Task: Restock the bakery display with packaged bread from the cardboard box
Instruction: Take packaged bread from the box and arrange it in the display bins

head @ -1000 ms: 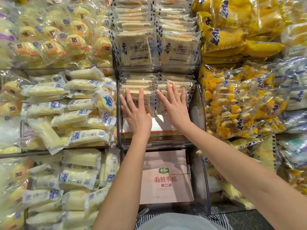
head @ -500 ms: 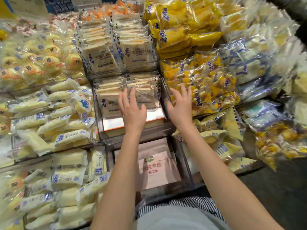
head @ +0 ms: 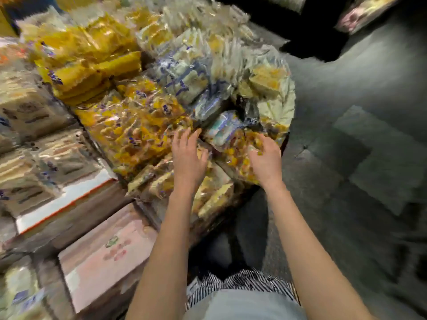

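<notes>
The picture is heavily blurred by motion. Both my hands hover in front of the right end of the bakery display. My left hand (head: 188,155) has relaxed, spread fingers and holds nothing, over clear bags of small yellow pastries (head: 134,130). My right hand (head: 265,158) has loosely curved fingers at the edge of another yellow pastry bag (head: 238,153); whether it touches the bag I cannot tell. Sliced bread packs (head: 34,158) sit at the left in a shelf compartment. No cardboard box is visible.
Yellow cake packs (head: 87,72) and blue-printed packs (head: 184,82) fill the upper shelves. A pink flat box (head: 104,257) lies in the lower compartment. Dark grey floor (head: 358,146) extends to the right of the display's end. My striped clothing (head: 242,280) shows below.
My view has swung to the right, away from the sliced bread packs. Both hands left those packs and moved right to the yellow pastry bags at the display's end.
</notes>
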